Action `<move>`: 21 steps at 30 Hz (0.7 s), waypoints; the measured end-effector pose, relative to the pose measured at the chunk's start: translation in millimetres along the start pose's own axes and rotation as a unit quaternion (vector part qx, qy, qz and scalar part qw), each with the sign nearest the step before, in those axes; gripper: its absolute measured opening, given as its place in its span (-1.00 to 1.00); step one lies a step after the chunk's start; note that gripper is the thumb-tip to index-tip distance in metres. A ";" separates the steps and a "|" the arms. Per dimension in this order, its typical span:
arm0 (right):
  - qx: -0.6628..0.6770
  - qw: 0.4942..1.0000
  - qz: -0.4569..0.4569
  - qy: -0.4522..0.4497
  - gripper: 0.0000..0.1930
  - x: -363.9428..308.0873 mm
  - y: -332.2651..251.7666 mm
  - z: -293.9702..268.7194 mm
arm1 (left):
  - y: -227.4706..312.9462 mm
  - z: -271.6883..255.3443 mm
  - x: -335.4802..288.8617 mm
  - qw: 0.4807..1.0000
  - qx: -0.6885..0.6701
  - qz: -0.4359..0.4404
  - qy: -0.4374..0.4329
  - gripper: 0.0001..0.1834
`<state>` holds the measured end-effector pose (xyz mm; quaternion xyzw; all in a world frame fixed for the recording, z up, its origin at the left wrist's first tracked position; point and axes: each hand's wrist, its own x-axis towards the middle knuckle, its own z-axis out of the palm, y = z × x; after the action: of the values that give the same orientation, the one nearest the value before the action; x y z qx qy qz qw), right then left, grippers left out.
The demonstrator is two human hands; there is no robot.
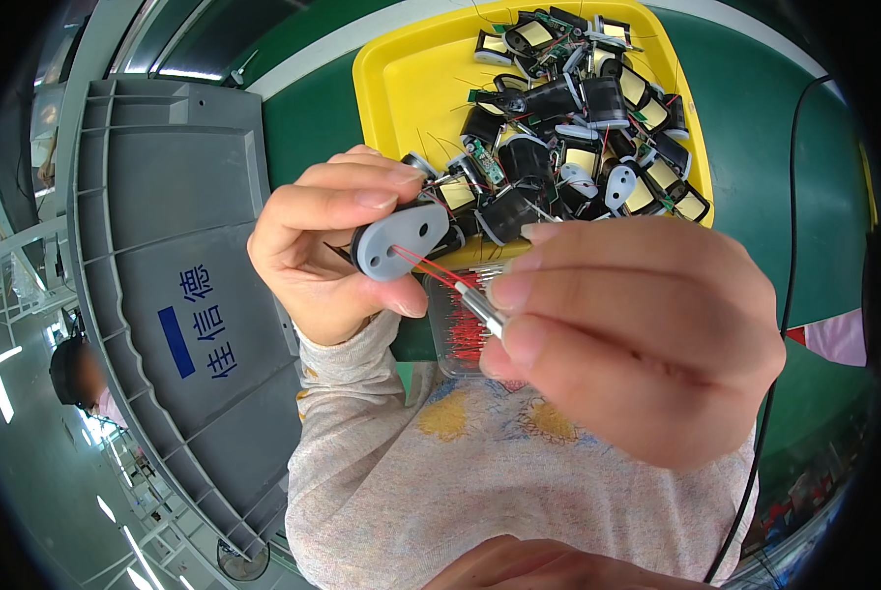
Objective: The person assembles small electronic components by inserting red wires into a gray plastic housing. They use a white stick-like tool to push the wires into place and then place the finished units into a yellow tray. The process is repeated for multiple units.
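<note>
My left hand (313, 236) is closed round a small black device with a grey oval end cap (411, 228), which faces my right hand and has several holes. Between the fingertips of my right hand (647, 334) is a slim silver metal cylinder (481, 311). Two thin red wires (428, 265) run from its end to a hole in the cap; how far they go inside is hidden. Partly covered by my right hand, a clear box (450, 366) holds many similar red-wired parts. Just beyond both hands lies a pile of black devices (539, 162) with grey caps.
The pile sits in a yellow tray (381, 84) on a green table (745, 128). A large grey plastic crate (175, 177) stands at the left. Along the right side runs a black cable (791, 216). Far left, a person in a dark cap (68, 370) is in the background.
</note>
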<state>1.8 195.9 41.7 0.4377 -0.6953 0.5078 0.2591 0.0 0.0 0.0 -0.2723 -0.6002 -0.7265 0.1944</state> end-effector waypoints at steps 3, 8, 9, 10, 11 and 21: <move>-0.014 1.000 0.013 -0.023 -0.69 0.3 1.7 -5.0 | -6.4 -0.1 3.3 1.000 -0.013 -0.003 -0.009 -0.40; -0.022 0.999 0.014 -0.029 -0.68 -1.3 2.2 -5.1 | -9.0 -0.9 3.8 1.000 -0.016 0.001 -0.016 -0.40; -0.022 0.999 0.014 -0.030 -0.68 -1.4 2.4 -4.9 | -8.8 -0.5 3.4 1.000 -0.015 0.000 -0.014 -0.40; -0.022 0.999 0.014 -0.033 -0.68 -1.4 2.7 -4.7 | -8.6 0.0 3.1 1.000 -0.014 -0.001 -0.012 -0.41; -0.022 0.999 0.015 -0.034 -0.68 -1.5 2.1 -4.7 | -8.3 0.3 2.8 1.000 -0.013 -0.002 -0.009 -0.41; -0.026 0.999 0.019 -0.035 -0.67 -0.7 1.4 -5.7 | -7.4 -0.5 2.7 1.000 -0.005 -0.003 -0.012 -0.41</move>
<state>0.5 201.6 42.4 0.4351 -0.7251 0.4787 0.2360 -6.7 1.1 -4.1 -0.2800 -0.5993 -0.7270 0.1839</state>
